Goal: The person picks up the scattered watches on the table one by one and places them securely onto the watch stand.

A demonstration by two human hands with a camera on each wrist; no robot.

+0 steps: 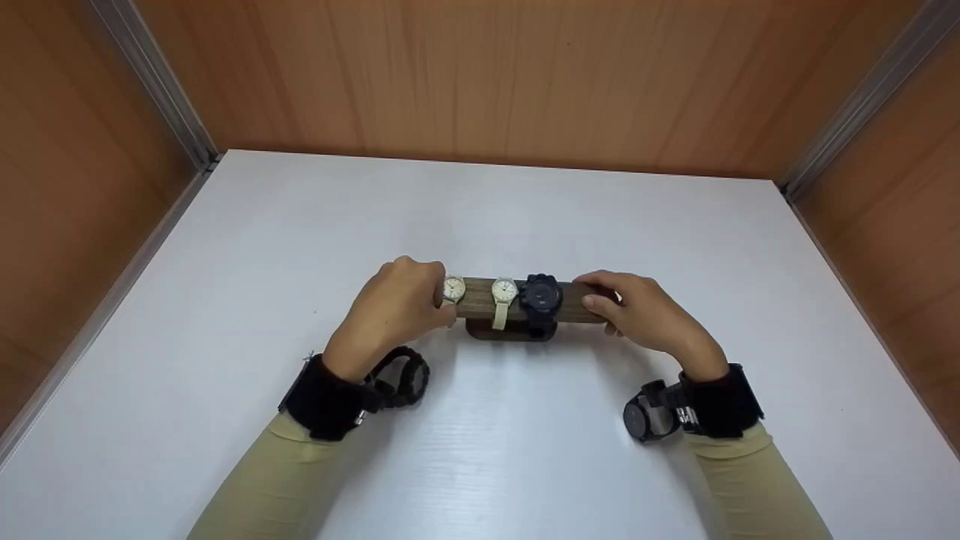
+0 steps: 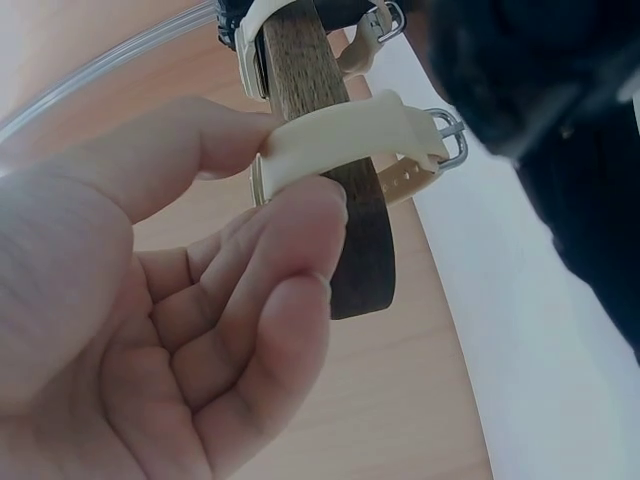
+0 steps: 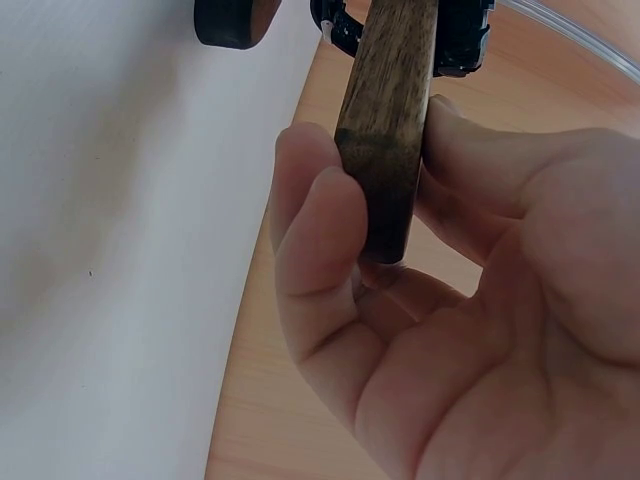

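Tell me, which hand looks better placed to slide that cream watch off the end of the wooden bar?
Probably the left hand: it pinches the cream watch at its end of the wooden bar. The right hand grips the far end.

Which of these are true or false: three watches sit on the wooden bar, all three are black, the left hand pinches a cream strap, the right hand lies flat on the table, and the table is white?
1. Three watches sit on the wooden bar. True.
2. All three are black. False: only the black watch is dark; the cream watch and the leftmost watch are pale.
3. The left hand pinches a cream strap. True.
4. The right hand lies flat on the table. False: it grips the bar's end.
5. The table is white. True.
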